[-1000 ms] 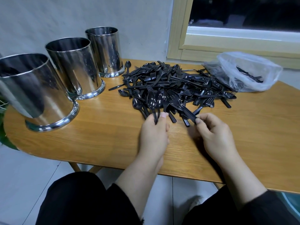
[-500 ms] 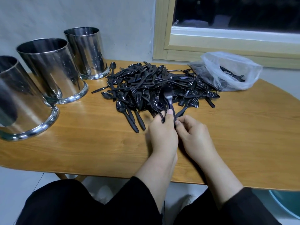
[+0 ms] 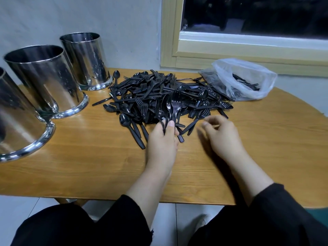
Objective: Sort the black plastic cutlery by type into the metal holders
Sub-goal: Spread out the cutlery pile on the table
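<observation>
Black plastic cutlery (image 3: 159,93) lay heaped at the table's far middle: glossy forks, spoons and knives tangled together. My left hand (image 3: 164,139) pinched a few forks (image 3: 173,108) by their handles, tines up, at the pile's near edge. My right hand (image 3: 221,134) hovered just beside, fingers loosely curled, holding nothing. Three shiny metal holders (image 3: 46,80) stood in a row to the left. Oval wooden table (image 3: 88,166); a clear plastic bag (image 3: 243,80) held more cutlery under a dark window (image 3: 248,15).

Black long sleeves (image 3: 134,208) (pushed up the forearms) above bare hands (image 3: 162,144); black trousers (image 3: 58,226) below.
</observation>
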### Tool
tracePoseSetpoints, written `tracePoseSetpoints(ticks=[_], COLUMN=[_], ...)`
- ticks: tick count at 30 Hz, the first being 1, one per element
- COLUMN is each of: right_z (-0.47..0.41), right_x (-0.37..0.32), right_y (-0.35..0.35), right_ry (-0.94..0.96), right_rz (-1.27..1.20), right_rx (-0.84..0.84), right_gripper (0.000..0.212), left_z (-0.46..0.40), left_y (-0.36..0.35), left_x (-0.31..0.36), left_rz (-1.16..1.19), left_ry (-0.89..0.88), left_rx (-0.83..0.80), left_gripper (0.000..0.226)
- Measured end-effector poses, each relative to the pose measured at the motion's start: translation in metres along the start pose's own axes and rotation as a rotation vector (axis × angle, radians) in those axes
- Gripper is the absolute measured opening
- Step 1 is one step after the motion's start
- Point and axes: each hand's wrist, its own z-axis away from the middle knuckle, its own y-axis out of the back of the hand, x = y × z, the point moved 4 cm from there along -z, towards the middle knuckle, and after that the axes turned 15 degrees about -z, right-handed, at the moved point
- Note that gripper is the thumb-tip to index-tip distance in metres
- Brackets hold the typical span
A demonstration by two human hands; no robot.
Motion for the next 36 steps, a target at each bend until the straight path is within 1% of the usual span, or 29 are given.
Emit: tracePoseSetpoints(ticks=[3, 6, 8, 10, 12, 15, 17, 19, 22, 23, 25, 28, 30, 33, 36], right_z=[-0.029, -0.039, -0.042, -0.044, -0.046, -0.047, -0.048, -0.047, -0.040, -0.036, -0.029, -0.019, -0.014, -0.014, -0.018], right_x=[0.005, 0.009, 0.007, 0.004, 0.004, 0.007, 0.011, 0.014, 0.010, 0.007, 0.002, -0.007, -0.013, -0.014, -0.008], right_y=[0.016, 0.013, 0.006, 0.002, -0.001, 0.000, 0.001, 0.004, 0.013, 0.014, 0.012, 0.002, -0.005, -0.009, -0.007], right_ry=[-0.055, -0.131, -0.186, -0.189, -0.180, -0.175, -0.159, -0.099, -0.029, -0.031, -0.049, -0.075, -0.038, 0.042, 0.060], right_rz=[0.050, 0.127, 0.229, 0.321, 0.345, 0.334, 0.236, -0.022, -0.354, -0.460, -0.632, -0.727, -0.759, -0.747, -0.716], right_rx=[0.105, 0.160, 0.190, 0.217, 0.227, 0.238, 0.226, 0.193, 0.199, 0.177, 0.072, -0.101, -0.167, -0.150, -0.097], right_gripper=[0.028, 0.036, 0.035, 0.031, 0.025, 0.022, 0.020, 0.015, 0.014, 0.015, 0.015, 0.013, 0.011, 0.012, 0.015], left_z=[0.000, 0.000, 0.000, 0.000, 0.001, 0.002, 0.003, 0.003, 0.003, 0.003, 0.002, 0.001, 0.001, 0.003, 0.006], left_y=[-0.001, -0.001, -0.002, -0.003, -0.004, -0.003, -0.003, -0.002, 0.000, 0.000, -0.001, -0.005, -0.008, -0.009, -0.010], left_x=[-0.001, -0.001, -0.001, 0.000, 0.001, 0.004, 0.004, 0.003, 0.001, 0.001, -0.001, -0.002, 0.000, 0.003, 0.004], left_rz=[0.001, 0.004, -0.017, -0.038, -0.045, -0.041, -0.036, -0.031, -0.046, -0.046, -0.065, -0.077, -0.066, -0.139, -0.226], left_ry=[-0.004, -0.012, -0.025, -0.033, -0.036, -0.043, -0.042, -0.034, -0.045, -0.050, -0.054, -0.033, -0.029, -0.053, -0.114], left_rx=[-0.016, -0.042, -0.065, -0.086, -0.095, -0.096, -0.087, -0.070, -0.016, 0.000, 0.012, -0.032, -0.083, -0.110, -0.136], left_gripper=[0.031, 0.032, 0.034, 0.035, 0.036, 0.036, 0.036, 0.035, 0.034, 0.033, 0.032, 0.028, 0.024, 0.024, 0.030])
